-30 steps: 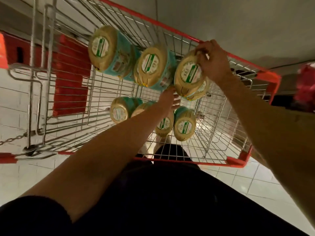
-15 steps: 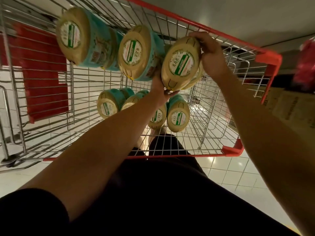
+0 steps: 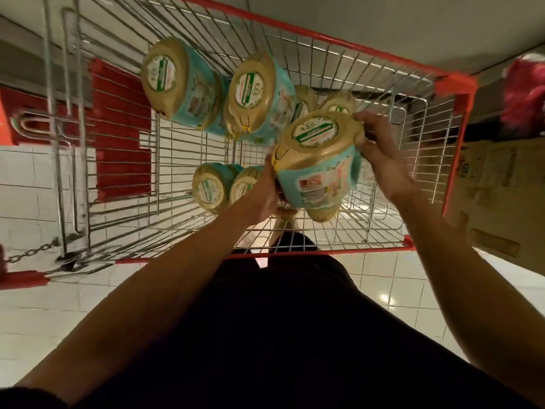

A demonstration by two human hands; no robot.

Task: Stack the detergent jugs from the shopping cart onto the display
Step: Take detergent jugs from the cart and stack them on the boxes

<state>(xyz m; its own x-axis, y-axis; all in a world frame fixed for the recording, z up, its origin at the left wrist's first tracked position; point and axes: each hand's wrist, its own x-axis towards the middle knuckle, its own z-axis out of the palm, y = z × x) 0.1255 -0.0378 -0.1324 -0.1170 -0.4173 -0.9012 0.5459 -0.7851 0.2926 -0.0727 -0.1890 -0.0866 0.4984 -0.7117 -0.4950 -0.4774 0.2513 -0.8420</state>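
Observation:
A wire shopping cart [image 3: 348,42] with a red rim holds several detergent jugs, tan with teal labels. One jug [image 3: 317,160] is lifted above the cart's middle between both hands. My right hand [image 3: 380,149] grips its top right edge with curled fingers. My left hand [image 3: 265,193] holds it from below on the left; its fingers are hidden under the jug. Two large jugs [image 3: 177,84] [image 3: 256,95] lie at the cart's far side. Smaller-looking jugs [image 3: 211,187] rest low on the cart floor to the left of my left hand.
A red plastic child-seat flap [image 3: 118,137] hangs on the cart's left end, with the handle and a chain [image 3: 29,252] beyond. Cardboard boxes [image 3: 501,184] stand to the right of the cart. White tiled floor lies below, and something red and blurred [image 3: 525,93] sits at the upper right.
The jug has come up out of the cart and toward me, tilting so its teal label shows. My left hand has moved from the lower jugs to under this jug.

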